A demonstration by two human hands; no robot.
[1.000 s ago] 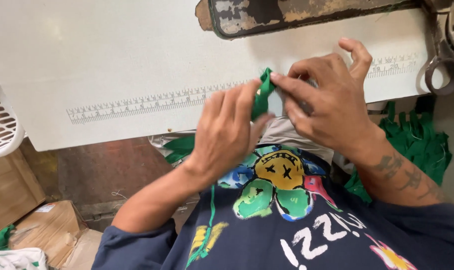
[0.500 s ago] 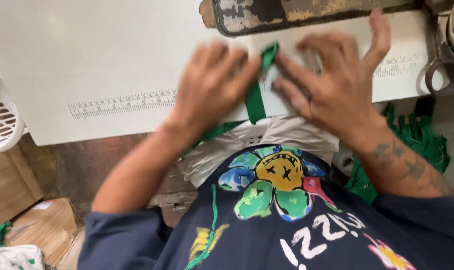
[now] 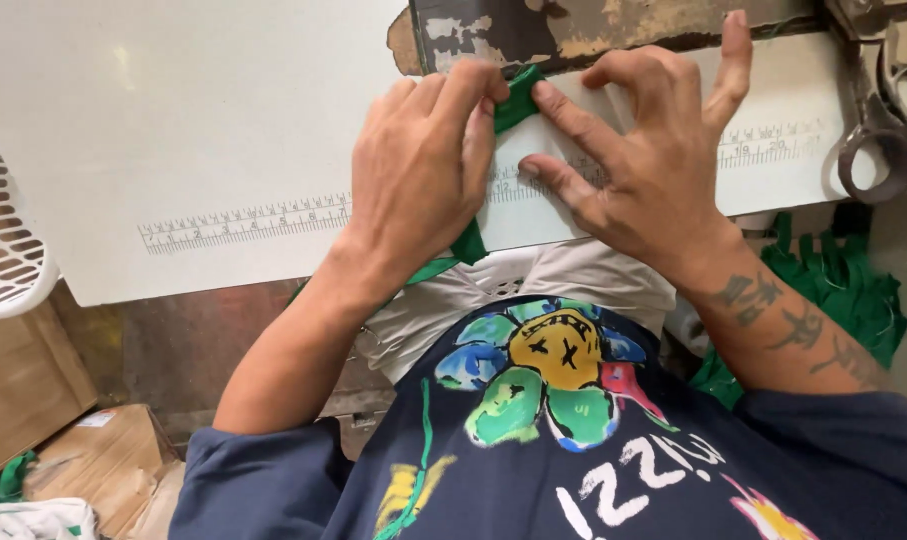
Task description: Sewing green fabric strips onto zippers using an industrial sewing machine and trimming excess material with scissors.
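A white basket [image 3: 8, 240] sits at the table [image 3: 173, 120] edge, its contents seemingly hidden. Left hand [image 3: 418, 170] pinches the green strip [image 3: 516, 98]; right hand [image 3: 653, 170] presses it, fingers spread. Scissors [image 3: 878, 130] lie nearby.

Left hand [image 3: 423, 170] lay palm down, knuckles up, thumb and index fingertip pinched together at the top, just left of the right hand [image 3: 643, 160]. Left forearm ran down and left from it, bare to a dark blue sleeve. Right hand was spread, palm down: index finger stretched toward the left hand's pinch, nearly touching it, thumb below it angled the same way, the outer fingers lifted and fanned. Right forearm, tattooed, ran down and right from that hand.
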